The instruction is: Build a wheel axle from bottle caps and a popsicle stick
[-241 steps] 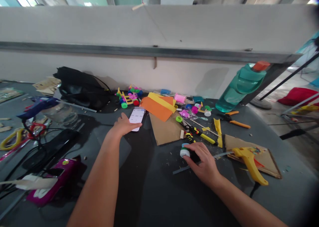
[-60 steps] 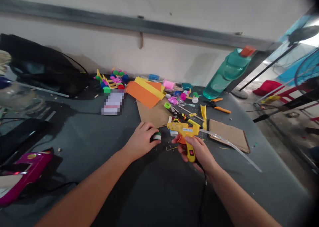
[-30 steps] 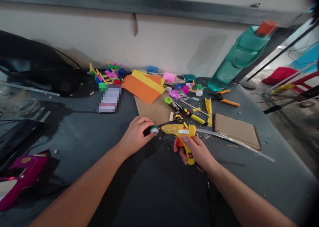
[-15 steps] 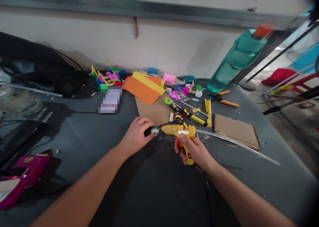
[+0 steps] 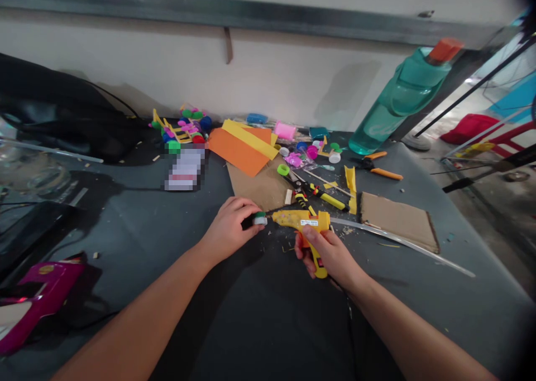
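My right hand (image 5: 329, 252) is wrapped round the handle of a yellow hot glue gun (image 5: 293, 219), its nozzle pointing left. A long clear glue stick (image 5: 402, 239) trails out of the gun's back end. Pinched between thumb and fingers of my left hand (image 5: 234, 225) is a small green and white piece (image 5: 260, 219) that looks like bottle caps. The nozzle tip is at its right side; whether they touch I cannot tell. Fingers partly hide the piece.
Behind my hands lie brown cardboard (image 5: 255, 191), orange paper (image 5: 238, 149), pliers (image 5: 330, 197) and several coloured caps. Orange-handled pliers (image 5: 385, 173), a cardboard square (image 5: 397, 219) and a leaning teal bottle (image 5: 393, 105) are to the right. A blurred phone (image 5: 185, 169) and magenta device (image 5: 42, 292) are left.
The glue gun and my right hand have shifted very slightly right. My left hand stays in place with the green and white piece.
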A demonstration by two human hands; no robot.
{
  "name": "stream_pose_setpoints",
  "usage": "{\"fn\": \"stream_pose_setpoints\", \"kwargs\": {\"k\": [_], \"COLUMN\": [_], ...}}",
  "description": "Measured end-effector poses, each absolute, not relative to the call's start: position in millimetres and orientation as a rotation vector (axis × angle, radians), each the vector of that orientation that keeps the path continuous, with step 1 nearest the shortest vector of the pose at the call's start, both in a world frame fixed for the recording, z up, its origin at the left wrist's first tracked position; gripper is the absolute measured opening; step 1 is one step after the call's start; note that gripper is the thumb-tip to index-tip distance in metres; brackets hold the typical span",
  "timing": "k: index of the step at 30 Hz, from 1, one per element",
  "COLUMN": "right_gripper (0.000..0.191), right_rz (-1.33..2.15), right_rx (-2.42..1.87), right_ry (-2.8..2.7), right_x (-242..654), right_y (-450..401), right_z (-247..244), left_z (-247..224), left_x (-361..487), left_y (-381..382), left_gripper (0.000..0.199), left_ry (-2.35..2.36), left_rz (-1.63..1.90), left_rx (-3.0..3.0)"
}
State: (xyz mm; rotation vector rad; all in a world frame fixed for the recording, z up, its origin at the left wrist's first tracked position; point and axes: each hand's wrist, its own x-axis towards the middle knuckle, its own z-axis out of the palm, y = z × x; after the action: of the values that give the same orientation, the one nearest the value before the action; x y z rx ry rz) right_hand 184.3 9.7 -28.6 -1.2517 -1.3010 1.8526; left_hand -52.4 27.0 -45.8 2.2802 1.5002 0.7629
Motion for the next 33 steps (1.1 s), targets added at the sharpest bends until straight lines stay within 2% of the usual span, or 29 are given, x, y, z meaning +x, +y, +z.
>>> {"fn": "stream_pose_setpoints", "kwargs": {"k": [33], "right_gripper": [0.046], "right_rz": [1.821], "right_rx": [-1.363], "right_ry": [-1.318], "right_x": [183.9], "right_y": [9.6], "right_z": [-24.4], "left_z": [-48.8], "left_x": [-54.0], "left_y": [28.2], "left_gripper": [0.025], "left_ry": [1.486], "left_rz": [0.767], "left_rx": [2.270]}}
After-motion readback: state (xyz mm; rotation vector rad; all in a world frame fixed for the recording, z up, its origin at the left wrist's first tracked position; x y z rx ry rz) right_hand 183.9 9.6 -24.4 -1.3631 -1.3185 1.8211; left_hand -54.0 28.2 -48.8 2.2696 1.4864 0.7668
